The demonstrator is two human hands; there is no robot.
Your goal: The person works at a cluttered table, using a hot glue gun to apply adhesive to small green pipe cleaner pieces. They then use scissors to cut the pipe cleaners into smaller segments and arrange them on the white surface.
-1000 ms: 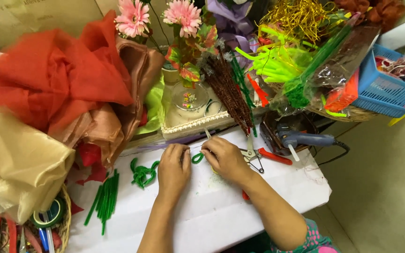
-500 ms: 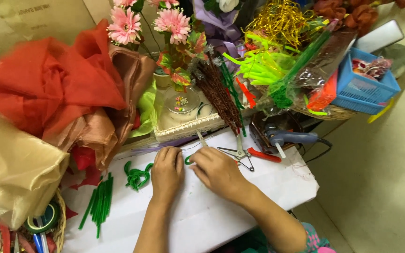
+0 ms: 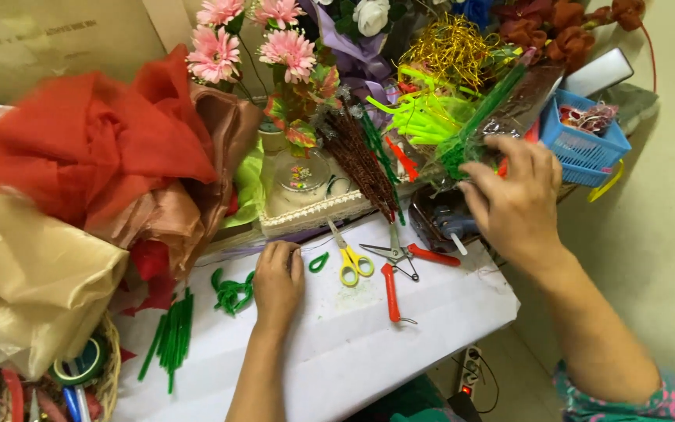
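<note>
- You're looking down at a white work table [image 3: 369, 352] w/ craft supplies piled along its far side; every place below is given relative to the yellow-handled scissors [image 3: 348, 258] lying mid-table.
- Your left hand [image 3: 276, 283] is resting palm-down just left of the scissors, fingers curled loosely, knuckles bent, not gripping anything visible.
- A small green wire loop [image 3: 319, 262] is lying between that hand and the scissors, near your fingertips but apart from them.
- Your right hand [image 3: 513, 199] is reaching up and to the right of the scissors, fingers spread and curving onto a clear plastic pack of green stems [image 3: 482, 129]; fingertips are touching the wrap, but a closed grasp can't be told yet.
- That pack is leaning tilted, far-right of the scissors, next to a blue basket [image 3: 587, 152].
- Handling, as a guess: pack is prob. light, the wrap slippery and crinkly, stems inside thin and bendy; taking it around the middle or lower end w/ thumb opposite fingers seems safer than pinching one corner.
- Right of the scissors, touching nothing of yours: red-handled pliers [image 3: 408, 254] and a second red-handled tool [image 3: 391, 293].
- Left of the scissors, past your left hand: curled green wire bits [image 3: 230, 293] and a bundle of straight green sticks [image 3: 169, 337].
- Beyond the scissors: pink fake flowers [image 3: 214, 53]; far left, red and tan fabric [image 3: 87, 144].
</note>
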